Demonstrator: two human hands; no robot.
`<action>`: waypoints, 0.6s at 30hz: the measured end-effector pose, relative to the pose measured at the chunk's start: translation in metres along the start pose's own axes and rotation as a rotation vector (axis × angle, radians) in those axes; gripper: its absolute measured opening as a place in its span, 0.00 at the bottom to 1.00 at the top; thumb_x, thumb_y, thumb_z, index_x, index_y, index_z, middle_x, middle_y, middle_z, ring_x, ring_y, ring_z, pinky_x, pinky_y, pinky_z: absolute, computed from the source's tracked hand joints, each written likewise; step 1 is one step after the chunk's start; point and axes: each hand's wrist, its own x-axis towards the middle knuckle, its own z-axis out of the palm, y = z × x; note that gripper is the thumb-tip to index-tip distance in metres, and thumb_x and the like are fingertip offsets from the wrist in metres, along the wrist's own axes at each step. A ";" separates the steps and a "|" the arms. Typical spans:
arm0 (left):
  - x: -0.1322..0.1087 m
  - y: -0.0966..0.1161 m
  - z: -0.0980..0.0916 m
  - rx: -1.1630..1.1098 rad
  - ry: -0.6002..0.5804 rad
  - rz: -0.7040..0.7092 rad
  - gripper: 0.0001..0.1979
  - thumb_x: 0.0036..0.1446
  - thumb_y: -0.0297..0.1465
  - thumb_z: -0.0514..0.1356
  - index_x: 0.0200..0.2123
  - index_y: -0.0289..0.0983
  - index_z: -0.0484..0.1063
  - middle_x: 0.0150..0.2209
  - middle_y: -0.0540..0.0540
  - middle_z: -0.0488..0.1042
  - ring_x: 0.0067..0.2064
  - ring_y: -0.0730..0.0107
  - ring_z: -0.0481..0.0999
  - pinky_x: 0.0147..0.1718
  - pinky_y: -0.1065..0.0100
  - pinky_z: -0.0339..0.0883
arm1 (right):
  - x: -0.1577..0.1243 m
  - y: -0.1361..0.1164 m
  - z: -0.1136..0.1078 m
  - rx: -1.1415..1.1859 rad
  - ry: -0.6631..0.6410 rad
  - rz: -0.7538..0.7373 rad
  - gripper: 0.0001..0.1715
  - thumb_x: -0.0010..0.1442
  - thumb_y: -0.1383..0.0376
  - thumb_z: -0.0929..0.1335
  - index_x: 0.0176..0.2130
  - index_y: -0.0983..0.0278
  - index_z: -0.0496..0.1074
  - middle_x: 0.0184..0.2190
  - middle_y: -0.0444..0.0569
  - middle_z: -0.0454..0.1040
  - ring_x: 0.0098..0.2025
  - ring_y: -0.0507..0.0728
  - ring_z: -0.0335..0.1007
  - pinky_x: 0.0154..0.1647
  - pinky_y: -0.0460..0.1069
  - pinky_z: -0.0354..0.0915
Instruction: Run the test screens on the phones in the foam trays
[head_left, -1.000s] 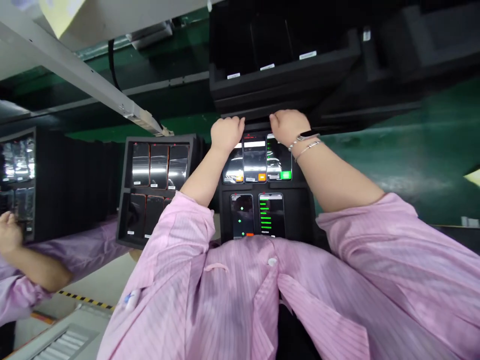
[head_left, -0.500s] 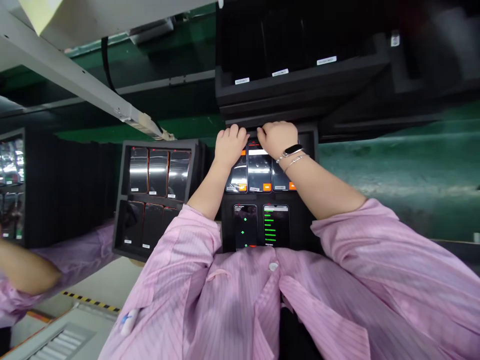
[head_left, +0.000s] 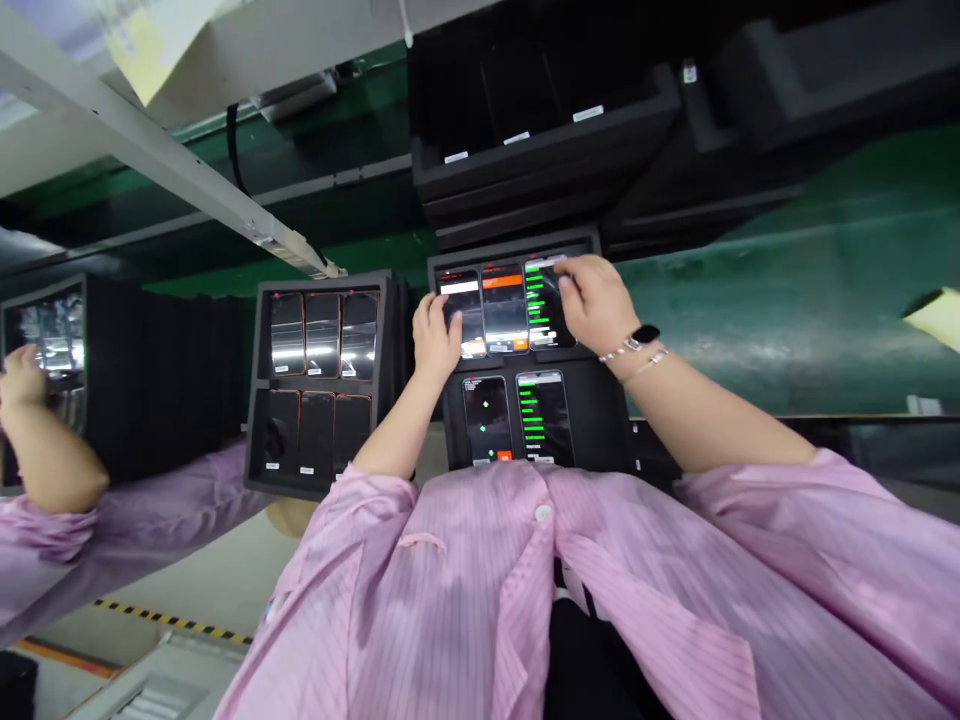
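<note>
While left grip (head_left: 436,340) and right grip (head_left: 600,303) are loosely unclenched, the phones (head_left: 504,318) point lengthwise forward.

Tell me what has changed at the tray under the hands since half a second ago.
The left hand moved left, to the left edge of the top-left phone; the right hand moved right, over the right side of the top-right phone, which now lists green lines. On the top-middle phone, the upper bar went from white to orange. The lower-left phone and lower-right phone stay put.
</note>
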 end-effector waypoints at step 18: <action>-0.067 0.011 0.002 0.029 -0.158 -0.166 0.38 0.67 0.59 0.55 0.70 0.40 0.62 0.77 0.33 0.51 0.64 0.42 0.75 0.53 0.50 0.79 | -0.084 -0.024 0.037 -0.010 -0.182 -0.071 0.33 0.70 0.56 0.59 0.67 0.71 0.66 0.66 0.67 0.71 0.74 0.71 0.58 0.76 0.74 0.51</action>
